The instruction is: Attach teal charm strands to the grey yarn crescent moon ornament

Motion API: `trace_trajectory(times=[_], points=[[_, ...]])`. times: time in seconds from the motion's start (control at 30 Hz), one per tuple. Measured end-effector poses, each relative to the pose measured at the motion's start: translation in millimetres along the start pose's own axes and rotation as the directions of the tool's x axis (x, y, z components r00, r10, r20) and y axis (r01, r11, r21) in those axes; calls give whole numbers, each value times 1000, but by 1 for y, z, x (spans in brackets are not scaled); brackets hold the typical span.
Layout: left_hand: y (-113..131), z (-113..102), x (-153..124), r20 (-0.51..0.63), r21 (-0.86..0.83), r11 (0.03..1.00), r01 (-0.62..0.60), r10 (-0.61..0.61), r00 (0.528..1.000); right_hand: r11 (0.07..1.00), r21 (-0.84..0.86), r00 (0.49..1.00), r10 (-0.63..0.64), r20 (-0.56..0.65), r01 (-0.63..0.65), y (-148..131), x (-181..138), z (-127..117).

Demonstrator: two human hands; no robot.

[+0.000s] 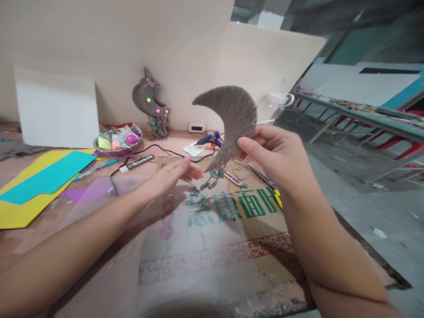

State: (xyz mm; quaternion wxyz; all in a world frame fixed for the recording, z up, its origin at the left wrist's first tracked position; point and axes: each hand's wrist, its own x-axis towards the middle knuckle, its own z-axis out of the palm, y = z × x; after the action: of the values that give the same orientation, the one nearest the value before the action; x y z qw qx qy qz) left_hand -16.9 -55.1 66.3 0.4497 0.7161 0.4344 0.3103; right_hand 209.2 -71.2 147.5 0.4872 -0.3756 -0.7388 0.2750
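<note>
My right hand (pixel 273 150) pinches a grey crescent moon (pixel 236 112) wrapped in yarn-like strands, thumb in front, at its lower right edge. Short cords with small grey and teal pieces (pixel 215 174) dangle from the moon's lower tip. My left hand (pixel 179 174) is just left of that tip, fingers stretched out and nothing visible gripped in them; small grey dangling bits (pixel 194 191) show below its fingertips. Underneath lies a printed cardboard sheet (pixel 261 221), partly covered by a translucent sheet (pixel 185 278).
Similar decorated moons (pixel 149 99) stand by the wall. Behind my hands are a blue glue gun (pixel 210 139), a bowl of coloured clay packets (pixel 119 140) and a utility knife (pixel 137 163). Scissors (pixel 265 177) lie right; yellow and blue sheets (pixel 49 176) lie left. A lidded jar (pixel 274 106) stands back right.
</note>
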Motion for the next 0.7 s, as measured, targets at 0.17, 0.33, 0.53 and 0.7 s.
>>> trace_trajectory(times=[0.17,0.33,0.53,0.7], points=[[-33,-17,13,-119,510,858,-59,138,983,999,-19,995,41,87,-40,-13,-5,-8],[-65,-2,19,7,693,706,-149,200,980,989,-23,968,145,204,-144,-11,-9,0],[-48,-11,17,-81,514,857,-43,98,992,971,23,875,204,439,-239,25,-4,17],[0,-47,6,-268,571,821,7,178,947,954,115,856,192,480,-278,19,-8,20]])
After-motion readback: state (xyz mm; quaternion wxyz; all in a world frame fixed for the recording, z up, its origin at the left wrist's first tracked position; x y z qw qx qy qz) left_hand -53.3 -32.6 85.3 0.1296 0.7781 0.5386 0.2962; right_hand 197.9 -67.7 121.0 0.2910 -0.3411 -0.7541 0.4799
